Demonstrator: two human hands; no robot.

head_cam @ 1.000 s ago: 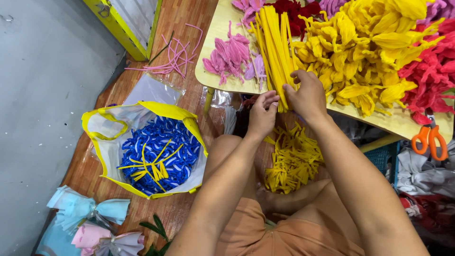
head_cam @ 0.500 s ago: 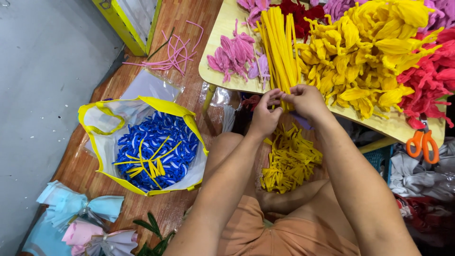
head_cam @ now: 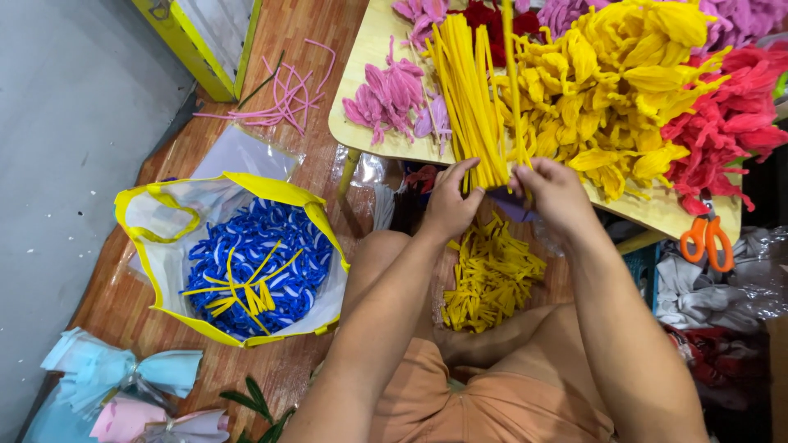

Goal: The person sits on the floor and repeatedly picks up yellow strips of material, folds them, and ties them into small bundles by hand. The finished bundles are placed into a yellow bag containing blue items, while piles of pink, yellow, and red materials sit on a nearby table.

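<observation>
Seemingly only one view exists, the head camera looking straight down. Both hands work at the near edge of the pale wooden table (head_cam: 361, 123). The left hand (head_cam: 450, 201) has its fingers closed round the lower end of a bundle of long yellow fuzzy pipe-cleaner stems (head_cam: 474, 98), which lies across the tabletop pointing away from the person. The right hand (head_cam: 558, 193) pinches a single yellow stem (head_cam: 513, 78) that stands up out of its fingertips; something purple shows beneath that hand, too hidden to identify.

These stems are probably very light, soft on the surface with a bendable wire core, so they would kink easily; gripping the bundle near its cut ends keeps it together.

Beyond the bundle lie fluffy yellow chenille flowers (head_cam: 624, 90), red ones (head_cam: 722, 131) and pink petals (head_cam: 390, 98). Orange-handled scissors (head_cam: 707, 239) rest at the table's right corner. Short yellow offcuts (head_cam: 491, 279) pile on the floor between the knees. A yellow-rimmed bag of blue-and-white pieces (head_cam: 254, 262) sits to the left.
</observation>
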